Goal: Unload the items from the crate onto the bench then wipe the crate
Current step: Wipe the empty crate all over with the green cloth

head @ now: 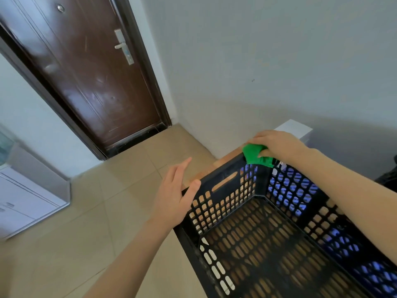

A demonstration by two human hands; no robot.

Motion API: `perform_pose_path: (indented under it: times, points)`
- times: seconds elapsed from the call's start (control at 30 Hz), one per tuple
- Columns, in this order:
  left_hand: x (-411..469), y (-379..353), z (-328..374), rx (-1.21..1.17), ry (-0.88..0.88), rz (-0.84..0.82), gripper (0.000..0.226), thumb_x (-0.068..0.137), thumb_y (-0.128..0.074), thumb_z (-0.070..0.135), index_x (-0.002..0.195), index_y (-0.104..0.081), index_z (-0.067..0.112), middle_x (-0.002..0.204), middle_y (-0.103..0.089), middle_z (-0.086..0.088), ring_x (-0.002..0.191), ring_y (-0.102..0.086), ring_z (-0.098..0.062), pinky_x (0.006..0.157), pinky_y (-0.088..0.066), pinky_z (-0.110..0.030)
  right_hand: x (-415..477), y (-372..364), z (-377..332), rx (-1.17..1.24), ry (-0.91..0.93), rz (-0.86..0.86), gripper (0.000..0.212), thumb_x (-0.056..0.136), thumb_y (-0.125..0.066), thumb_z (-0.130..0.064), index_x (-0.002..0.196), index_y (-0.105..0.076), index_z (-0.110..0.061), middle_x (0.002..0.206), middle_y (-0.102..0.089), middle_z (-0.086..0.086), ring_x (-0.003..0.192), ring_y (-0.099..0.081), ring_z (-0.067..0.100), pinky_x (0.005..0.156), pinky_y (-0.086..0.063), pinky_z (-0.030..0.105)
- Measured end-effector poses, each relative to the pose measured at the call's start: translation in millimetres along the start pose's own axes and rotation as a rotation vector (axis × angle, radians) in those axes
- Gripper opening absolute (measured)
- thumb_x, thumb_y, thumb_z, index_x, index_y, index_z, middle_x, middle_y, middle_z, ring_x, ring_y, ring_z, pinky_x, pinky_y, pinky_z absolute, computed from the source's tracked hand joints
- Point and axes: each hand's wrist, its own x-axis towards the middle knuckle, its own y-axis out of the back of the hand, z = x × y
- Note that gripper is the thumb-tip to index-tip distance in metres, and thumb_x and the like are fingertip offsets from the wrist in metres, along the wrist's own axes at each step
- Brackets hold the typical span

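Crate [217, 203] on wooden bench [228, 158] near brown door [92, 82]; right hand [277, 143] grips green cloth [254, 156] at its far corner, left hand [174, 196] spread flat.

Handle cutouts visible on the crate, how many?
1: a slot in the crate wall nearest the left hand. The right forearm covers part of another wall and the near end is out of frame, so more may be hidden.

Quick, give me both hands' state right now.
Left hand: open, fingers straight, thumb against the crate rim, holding nothing.
Right hand: closed on a green cloth, pressing it on the crate's far corner.
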Motion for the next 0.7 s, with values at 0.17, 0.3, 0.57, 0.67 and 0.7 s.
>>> perform_pose_path:
  times: [0.17,0.3,0.57,0.67,0.7]
  points:
    - [0.7,1.9,2.1,-0.035,-0.022,0.008,0.066,0.092,-0.023,0.067,0.149,-0.03,0.035,0.144,-0.041,0.01,0.126,-0.035,0.004,0.097,-0.028,-0.016,-1.0,0.5,-44.4,0.082,0.114,0.003,0.048,0.087,-0.064,-0.037,0.133,-0.054,-0.028,0.126,-0.061,-0.003,0.113,-0.052,0.021,0.096,-0.042,0.037]
    - [0.1,2.3,1.0,-0.043,-0.032,-0.002,0.065,0.093,-0.026,0.066,0.149,-0.03,0.033,0.143,-0.041,0.008,0.126,-0.037,0.002,0.094,-0.027,-0.011,-10.8,-6.2,-115.9,0.057,0.333,0.079,0.044,0.086,-0.062,-0.043,0.128,-0.057,-0.029,0.113,-0.064,-0.009,0.106,-0.057,0.013,0.098,-0.041,0.033]
    - [-1.6,3.5,1.0,-0.071,-0.029,-0.019,0.07,0.092,-0.023,0.07,0.15,-0.031,0.032,0.14,-0.045,0.008,0.122,-0.045,-0.001,0.095,-0.035,-0.014,-14.5,-33.7,-183.6,0.08,0.485,0.251,0.034,0.092,-0.054,-0.038,0.122,-0.059,-0.021,0.115,-0.062,-0.005,0.108,-0.055,0.016,0.102,-0.035,0.032]
    - [-1.0,2.6,1.1,-0.04,-0.024,-0.023,0.069,0.092,-0.024,0.067,0.15,-0.032,0.03,0.139,-0.046,0.007,0.122,-0.042,0.001,0.092,-0.03,-0.01,-12.2,-24.1,-145.0,0.093,0.517,0.199,0.045,0.089,-0.062,-0.035,0.131,-0.053,-0.023,0.12,-0.061,-0.006,0.111,-0.054,0.014,0.103,-0.036,0.031]
    - [-0.7,2.3,0.9,-0.038,-0.025,-0.025,0.069,0.092,-0.024,0.067,0.149,-0.032,0.031,0.139,-0.046,0.007,0.122,-0.042,0.001,0.091,-0.031,-0.012,-12.9,-19.5,-129.3,0.091,0.489,0.167,0.048,0.088,-0.063,-0.035,0.134,-0.05,-0.024,0.122,-0.06,-0.006,0.114,-0.053,0.014,0.104,-0.035,0.032]
